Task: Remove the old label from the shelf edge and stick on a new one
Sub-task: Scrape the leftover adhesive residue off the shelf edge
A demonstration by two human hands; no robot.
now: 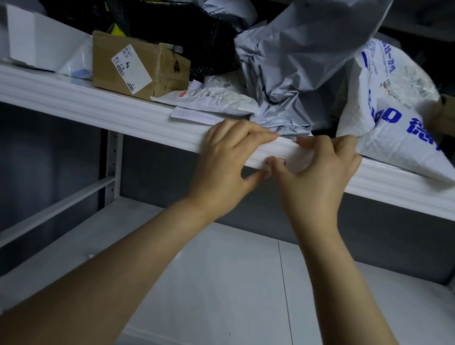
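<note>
Both hands meet at the middle of the white shelf edge (112,110), on the near face of the upper shelf; the label (295,160) lies there as a smooth pale strip on the ribbed front of the edge, between the two thumbs and mostly under the right hand.

The left hand (228,158) grips the shelf edge, fingers curled over its top lip and thumb tucked beneath; the right hand (321,175) pinches at the label, fingers hooked over the top of the edge and the thumb tip set on the strip's left end, where a small reddish mark shows.

As for progress, I cannot tell whether this strip is the old label being picked loose or the new one being pressed down; no second label, backing sheet or peeled scrap shows in either hand; a loose paper slip (193,115) lies on the shelf just left of the hands, but what it is cannot be read. My judgement is that the work is mid-way at the edge itself, with nothing visibly finished.

Behind the hands sit a grey poly mailer (302,66), a white mailer with blue print (388,119) to the right, and a cardboard box (135,68) to the left; the lower shelf (233,290) lies near, below the arms.
</note>
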